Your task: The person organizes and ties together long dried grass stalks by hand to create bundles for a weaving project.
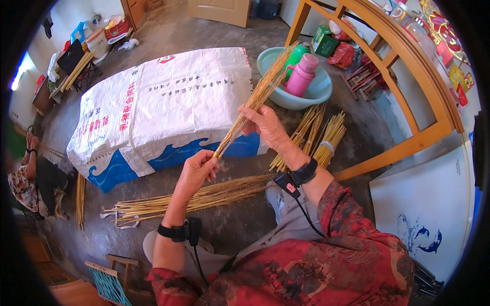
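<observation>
A slim bunch of dry, straw-coloured stalks with feathery tops (271, 75) slants up to the right in front of me. My left hand (198, 171) pinches its lower end. Higher up, the fingers of my right hand (266, 126) close round the bunch. Below my hands, a loose heap of long stalks with brownish brushy heads (178, 201) lies across the floor by my shoe. Past my right forearm are bundles of yellow stalks (329, 138), one bound with a pale tie. Each of my wrists wears a black band with a cable.
A low block covered with white woven sacking (199, 92) stands ahead. A pale blue basin (319, 99) holds a pink flask (302, 76) and a green one. A wooden frame (403, 148) and white cabinet (423, 188) flank my right. Another person (30, 178) sits far left; a teal-corded stool (109, 283) stands lower left.
</observation>
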Tool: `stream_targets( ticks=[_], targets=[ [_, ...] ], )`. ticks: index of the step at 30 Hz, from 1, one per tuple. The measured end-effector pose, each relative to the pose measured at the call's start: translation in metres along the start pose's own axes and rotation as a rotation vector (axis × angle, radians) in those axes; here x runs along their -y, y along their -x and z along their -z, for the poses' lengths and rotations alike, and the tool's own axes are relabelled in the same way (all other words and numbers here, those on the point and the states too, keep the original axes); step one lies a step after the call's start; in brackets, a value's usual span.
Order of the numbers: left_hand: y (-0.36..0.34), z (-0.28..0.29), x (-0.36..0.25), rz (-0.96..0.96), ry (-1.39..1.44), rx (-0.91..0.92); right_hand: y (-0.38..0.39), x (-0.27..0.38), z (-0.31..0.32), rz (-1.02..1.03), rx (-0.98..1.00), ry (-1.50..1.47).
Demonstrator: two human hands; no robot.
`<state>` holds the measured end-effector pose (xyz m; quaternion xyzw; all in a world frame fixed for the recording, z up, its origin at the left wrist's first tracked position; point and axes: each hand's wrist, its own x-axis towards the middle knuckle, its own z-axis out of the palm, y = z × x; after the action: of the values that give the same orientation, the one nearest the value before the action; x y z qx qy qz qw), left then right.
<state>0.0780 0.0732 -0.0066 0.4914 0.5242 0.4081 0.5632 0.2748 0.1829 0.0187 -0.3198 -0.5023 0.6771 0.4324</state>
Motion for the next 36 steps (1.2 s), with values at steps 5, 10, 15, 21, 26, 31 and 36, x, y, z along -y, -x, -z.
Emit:
stream_targets(
  ticks=[5,10,15,21,26,31,36],
  targets=[
    [0.003,0.005,-0.001,0.002,0.023,-0.022,0.001,-0.002,-0.004,0.007,0.074,-0.106],
    [0.003,0.007,-0.002,-0.017,-0.019,-0.057,0.007,-0.005,-0.014,-0.03,0.102,-0.116],
    [0.003,0.008,-0.005,-0.026,-0.014,-0.069,0.019,-0.016,-0.028,-0.193,0.27,0.081],
    [0.001,0.002,-0.008,0.003,-0.107,0.005,0.018,-0.019,-0.024,-0.161,0.24,0.129],
    [0.002,0.001,-0.011,-0.009,-0.085,0.015,0.02,-0.019,-0.023,-0.184,0.232,0.072],
    [0.002,0.0,-0.012,0.017,-0.076,-0.067,0.023,-0.013,-0.023,-0.183,0.19,0.124],
    [-0.001,0.01,-0.008,-0.069,-0.07,-0.15,0.024,-0.014,-0.009,-0.138,0.083,0.063]
  ],
)
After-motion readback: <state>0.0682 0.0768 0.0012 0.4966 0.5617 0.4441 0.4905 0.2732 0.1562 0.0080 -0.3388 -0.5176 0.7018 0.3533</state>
